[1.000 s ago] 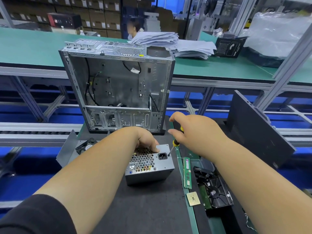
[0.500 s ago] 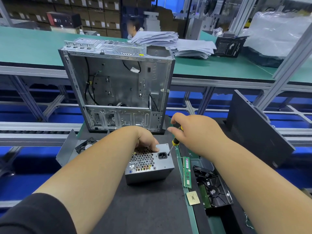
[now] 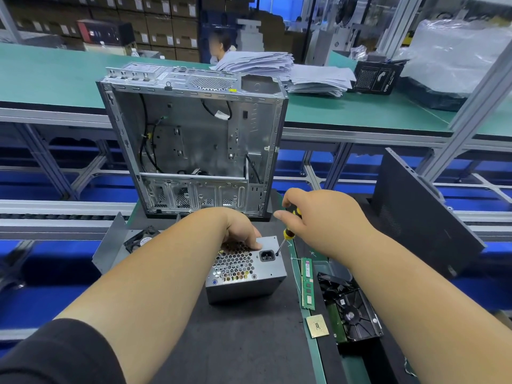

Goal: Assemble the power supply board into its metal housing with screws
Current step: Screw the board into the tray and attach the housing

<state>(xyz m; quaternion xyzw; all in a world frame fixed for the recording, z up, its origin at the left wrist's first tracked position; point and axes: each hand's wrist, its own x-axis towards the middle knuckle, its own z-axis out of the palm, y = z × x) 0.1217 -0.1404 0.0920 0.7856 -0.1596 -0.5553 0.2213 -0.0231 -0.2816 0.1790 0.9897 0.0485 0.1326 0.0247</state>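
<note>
Where it sits on the dark mat of the worktop (image 3: pixel 235 350), just in front of the open computer case (image 3: pixel 194 139), the power supply box (image 3: pixel 245 268) reads as a small rigid item of folded sheet metal: stiff, probably fairly heavy for its size, smooth-sided and likely to skid on the mat under a sideways push. Upper face: honeycomb vent (image 3: pixel 234 263) with components visible beneath, and a black mains socket (image 3: pixel 266 255) beside it. Judged best hold: across the solid outer walls or the plain metal near the socket, not the perforated vent, which may flex, nor the sharp-looking edges. Left hand (image 3: pixel 239 231): grip curled down over the far top edge of the box, fingertips pressing the plain metal beside the socket, steadying it. Right hand (image 3: pixel 324 217): grip closed round the black-and-yellow handle of a screwdriver (image 3: pixel 285 235), thumb and forefinger pinching near its top, shaft slanting down so the tip meets the box just right of the socket, apparently at a screw; the screw itself is too small to make out. Nearby, right of the mat: a green memory stick (image 3: pixel 307 284), a square chip (image 3: pixel 317 325), a hard drive (image 3: pixel 352 311).
</note>
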